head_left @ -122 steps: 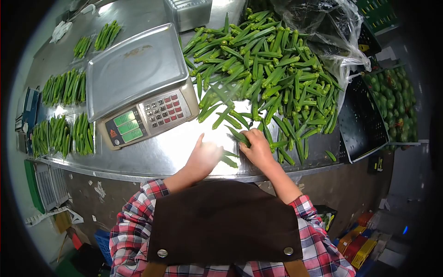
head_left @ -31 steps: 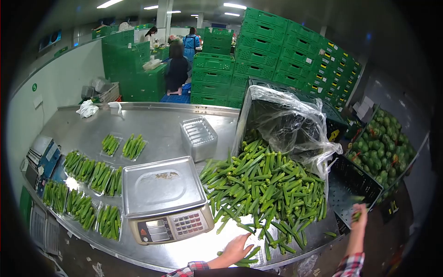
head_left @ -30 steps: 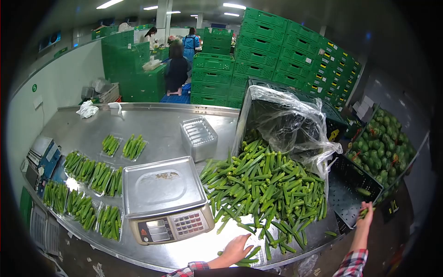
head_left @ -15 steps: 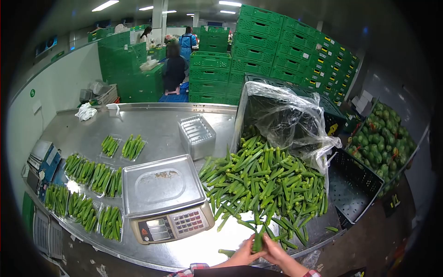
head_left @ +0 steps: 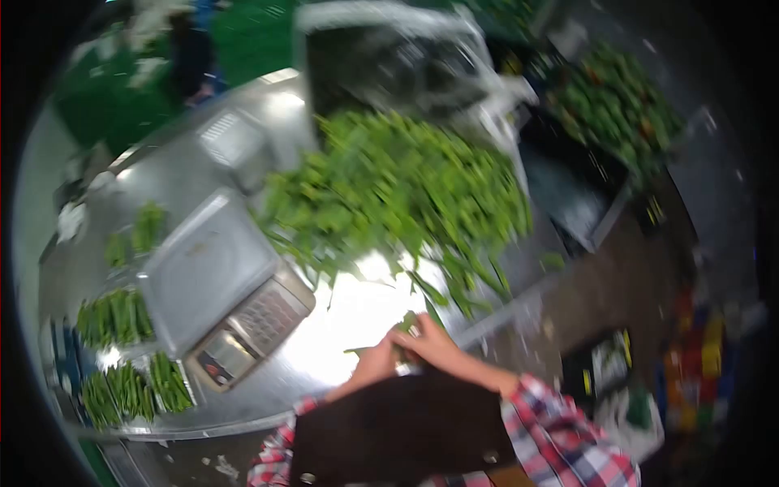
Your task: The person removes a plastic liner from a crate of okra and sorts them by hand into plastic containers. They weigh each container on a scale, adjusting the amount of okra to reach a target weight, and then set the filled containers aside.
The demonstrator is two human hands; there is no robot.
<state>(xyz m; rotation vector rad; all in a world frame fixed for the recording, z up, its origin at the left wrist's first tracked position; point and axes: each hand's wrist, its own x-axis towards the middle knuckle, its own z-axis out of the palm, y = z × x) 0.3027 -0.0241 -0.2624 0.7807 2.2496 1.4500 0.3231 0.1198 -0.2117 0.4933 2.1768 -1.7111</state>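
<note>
My left hand [head_left: 375,362] and my right hand [head_left: 432,342] are close together at the near edge of the metal table, both closed around green okra [head_left: 408,322]. Motion blur hides how many pods they hold. Just beyond them spreads a large heap of loose okra [head_left: 398,191], spilling from a tipped crate lined with clear plastic [head_left: 499,105]. To the left of my hands sits a weighing scale [head_left: 207,272] with a bare metal pan. Farther left, packed trays of okra [head_left: 126,392] lie in rows.
A stack of clear plastic trays [head_left: 235,146] stands behind the scale. To the right are a dark crate [head_left: 572,174] and a heap of round green produce [head_left: 613,105]. A person [head_left: 192,61] is at the far left, with green crates around. Bags lie on the floor at right.
The head view has swung down and to the right, so the scene sits higher and tilted, with my sleeves and apron in sight. My hands stay together with okra between them.
</note>
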